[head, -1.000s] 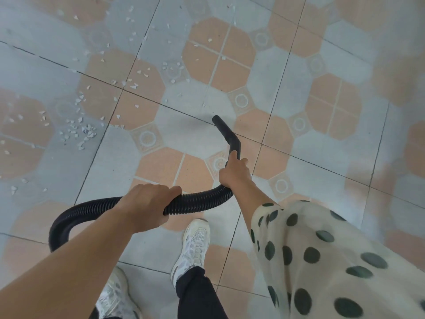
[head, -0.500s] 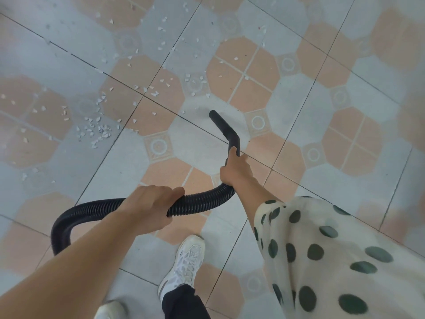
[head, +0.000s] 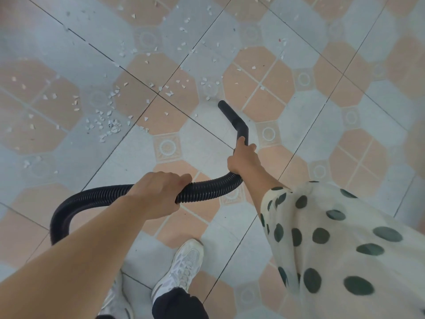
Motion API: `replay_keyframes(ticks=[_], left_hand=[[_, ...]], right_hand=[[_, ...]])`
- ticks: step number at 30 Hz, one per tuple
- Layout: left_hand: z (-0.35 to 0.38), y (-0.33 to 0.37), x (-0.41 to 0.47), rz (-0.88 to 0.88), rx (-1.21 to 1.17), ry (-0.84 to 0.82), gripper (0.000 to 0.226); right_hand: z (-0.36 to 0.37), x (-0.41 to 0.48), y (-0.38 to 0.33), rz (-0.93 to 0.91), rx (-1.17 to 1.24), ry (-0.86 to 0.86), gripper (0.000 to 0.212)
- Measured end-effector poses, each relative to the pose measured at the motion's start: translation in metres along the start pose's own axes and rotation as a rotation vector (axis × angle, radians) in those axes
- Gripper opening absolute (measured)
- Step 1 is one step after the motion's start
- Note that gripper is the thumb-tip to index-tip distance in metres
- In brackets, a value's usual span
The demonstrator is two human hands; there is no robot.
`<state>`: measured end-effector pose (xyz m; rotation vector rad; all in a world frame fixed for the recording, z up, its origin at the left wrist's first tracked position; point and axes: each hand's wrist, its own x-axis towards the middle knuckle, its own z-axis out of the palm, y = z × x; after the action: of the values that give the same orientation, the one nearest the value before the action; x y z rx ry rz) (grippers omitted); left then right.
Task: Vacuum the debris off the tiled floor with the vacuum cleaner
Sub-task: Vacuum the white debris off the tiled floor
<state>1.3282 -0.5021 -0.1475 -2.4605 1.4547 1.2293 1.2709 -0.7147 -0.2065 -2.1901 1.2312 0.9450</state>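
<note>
Tiled floor [head: 207, 143] with debris [head: 108, 123]; both hands grip hose [head: 207, 189].

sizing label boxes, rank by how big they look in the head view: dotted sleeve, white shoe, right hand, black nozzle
1. dotted sleeve, nearest the camera, so inflated
2. white shoe
3. right hand and black nozzle: look alike, no ranking

2 arms reach forward. The left arm is bare and nearly straight, its left hand [head: 161, 192] curled over the hose [head: 207, 191], knuckles up. The right hand [head: 243, 160], farther out, wraps the nozzle pipe [head: 239, 125]; a spotted sleeve [head: 333, 238] covers that forearm.
</note>
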Motion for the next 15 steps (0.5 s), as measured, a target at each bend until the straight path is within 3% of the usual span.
replay_keyframes(ticks=[6, 15], left_hand=[[0.009, -0.013, -0.024, 0.009, 0.019, -0.023, 0.022], [0.015, -0.053, -0.039, -0.017, -0.038, 0.048, 0.021]], right_hand=[[0.019, -0.012, -0.013, -0.058, -0.062, -0.053, 0.078], [0.021, -0.014, -0.037, -0.063, -0.130, 0.005, 0.078]])
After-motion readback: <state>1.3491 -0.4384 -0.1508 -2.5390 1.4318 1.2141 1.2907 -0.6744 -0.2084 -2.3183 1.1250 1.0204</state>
